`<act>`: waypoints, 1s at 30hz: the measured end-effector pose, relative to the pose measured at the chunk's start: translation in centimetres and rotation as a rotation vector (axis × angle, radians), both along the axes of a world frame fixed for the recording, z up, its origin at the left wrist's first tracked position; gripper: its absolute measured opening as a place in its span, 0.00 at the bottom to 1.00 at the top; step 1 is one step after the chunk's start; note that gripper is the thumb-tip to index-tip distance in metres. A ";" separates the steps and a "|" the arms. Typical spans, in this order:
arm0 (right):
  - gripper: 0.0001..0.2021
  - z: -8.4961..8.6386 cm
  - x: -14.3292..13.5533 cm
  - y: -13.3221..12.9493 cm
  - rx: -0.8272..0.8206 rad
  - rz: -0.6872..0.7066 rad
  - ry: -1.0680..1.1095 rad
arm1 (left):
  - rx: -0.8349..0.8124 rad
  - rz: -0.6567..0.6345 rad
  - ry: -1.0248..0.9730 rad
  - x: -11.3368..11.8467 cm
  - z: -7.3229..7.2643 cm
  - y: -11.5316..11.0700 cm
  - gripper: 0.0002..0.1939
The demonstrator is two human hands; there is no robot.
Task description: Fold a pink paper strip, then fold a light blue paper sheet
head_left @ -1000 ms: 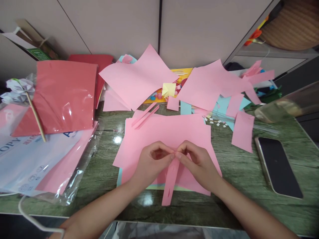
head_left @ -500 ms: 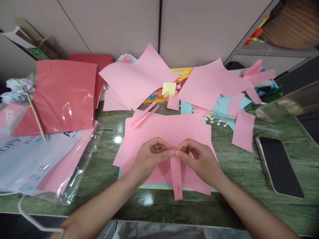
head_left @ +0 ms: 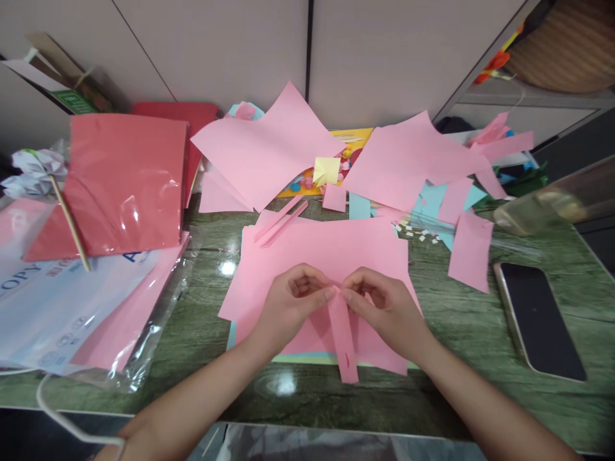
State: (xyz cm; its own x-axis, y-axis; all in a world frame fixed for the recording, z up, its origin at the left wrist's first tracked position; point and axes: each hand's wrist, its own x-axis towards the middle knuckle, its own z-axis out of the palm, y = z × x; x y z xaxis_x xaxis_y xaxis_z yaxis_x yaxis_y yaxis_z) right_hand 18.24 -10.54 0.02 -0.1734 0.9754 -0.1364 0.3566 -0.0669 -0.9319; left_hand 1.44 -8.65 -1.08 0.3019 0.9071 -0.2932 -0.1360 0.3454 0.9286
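Observation:
Between my two hands hangs a narrow pink paper strip (head_left: pixel 344 339), its top end pinched and its lower end pointing toward me. My left hand (head_left: pixel 298 304) grips the strip's top from the left with thumb and fingertips. From the right, my right hand (head_left: pixel 382 304) pinches the same end, its thumb close to the left one. Under both hands lies a stack of pink paper sheets (head_left: pixel 307 246), with blue and pale green edges showing at the front. Two thin folded pink strips (head_left: pixel 283 224) rest on the stack's upper left.
A phone (head_left: pixel 541 320) lies at the right. Red paper in plastic (head_left: pixel 127 186) and a paper pack (head_left: pixel 96 307) cover the left, with a stick (head_left: pixel 71 224) on top. Large pink sheets (head_left: pixel 269 144) and small scraps (head_left: pixel 471 250) lie along the back of the green table (head_left: pixel 192 390).
The lower end of the held strip has swung slightly to the right. Both hands keep nearly the same place and pinch.

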 end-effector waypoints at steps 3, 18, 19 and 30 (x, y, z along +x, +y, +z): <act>0.05 -0.1 0.0 0.0 0.007 0.006 -0.004 | 0.017 -0.005 0.012 -0.1 0.1 -0.1 0.07; 0.06 0.2 -0.1 0.1 -0.073 0.094 0.068 | -0.056 -0.073 0.038 0.1 0.6 0.1 0.10; 0.06 0.3 -0.1 0.1 -0.066 0.106 0.061 | -0.081 -0.091 0.040 0.1 0.6 0.1 0.11; 0.07 0.2 0.5 0.2 -0.031 0.209 -0.049 | -0.143 -0.262 -0.015 -0.6 0.5 0.7 0.11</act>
